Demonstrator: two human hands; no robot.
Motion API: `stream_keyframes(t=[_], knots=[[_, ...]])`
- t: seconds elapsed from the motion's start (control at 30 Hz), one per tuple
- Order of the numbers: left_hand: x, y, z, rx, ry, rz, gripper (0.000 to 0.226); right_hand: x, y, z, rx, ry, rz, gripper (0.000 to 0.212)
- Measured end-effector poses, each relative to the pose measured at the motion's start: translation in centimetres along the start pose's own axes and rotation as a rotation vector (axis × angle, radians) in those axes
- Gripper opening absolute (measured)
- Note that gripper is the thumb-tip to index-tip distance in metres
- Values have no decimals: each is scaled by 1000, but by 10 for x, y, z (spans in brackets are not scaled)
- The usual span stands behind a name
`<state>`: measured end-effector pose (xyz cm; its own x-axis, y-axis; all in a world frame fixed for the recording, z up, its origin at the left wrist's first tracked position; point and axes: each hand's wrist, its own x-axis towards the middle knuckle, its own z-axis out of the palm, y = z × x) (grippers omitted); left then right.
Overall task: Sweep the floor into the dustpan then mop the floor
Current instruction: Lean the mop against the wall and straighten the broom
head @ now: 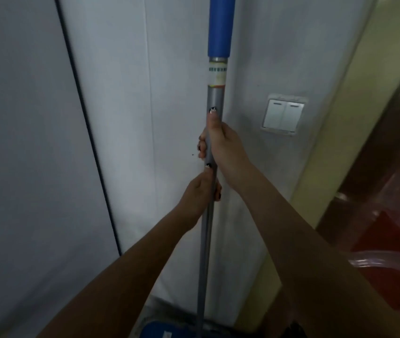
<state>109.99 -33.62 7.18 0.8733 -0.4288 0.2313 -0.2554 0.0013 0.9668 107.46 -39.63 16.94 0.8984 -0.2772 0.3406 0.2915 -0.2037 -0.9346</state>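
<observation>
A mop stands nearly upright in front of me, its grey metal pole (206, 240) topped by a blue grip sleeve (220, 28). Its blue head (159, 331) shows at the bottom edge, on the floor by the wall. My right hand (220, 145) grips the pole high up, thumb lying along it. My left hand (201, 191) grips the pole just below, fingers curled round it. No broom or dustpan is in view.
A white wall (145, 142) is close ahead, with a dark vertical seam (86, 128) at left. A double light switch (283, 114) sits on the wall at right. Further right are a cream door frame (340, 142) and reddish floor (389, 240) with clear plastic tubing.
</observation>
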Motion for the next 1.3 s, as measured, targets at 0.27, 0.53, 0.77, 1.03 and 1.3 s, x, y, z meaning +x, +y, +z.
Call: stream_keyframes(t=[0.27,0.53,0.77,1.03,1.3], knots=[[25,-53,-40,-29,57,-105,46,36,56,38,-7,-133,32,43],[45,-100,-82,47,121,-205,51,61,112,87,43,-192,81,33],[56,-141,-106,20,166,-282,53,76,152,119,76,-236,135,32],[62,-163,-131,-25,205,-309,51,91,175,141,63,-366,236,27],[67,-165,-173,-4,321,-307,43,102,193,177,-8,-390,283,32]])
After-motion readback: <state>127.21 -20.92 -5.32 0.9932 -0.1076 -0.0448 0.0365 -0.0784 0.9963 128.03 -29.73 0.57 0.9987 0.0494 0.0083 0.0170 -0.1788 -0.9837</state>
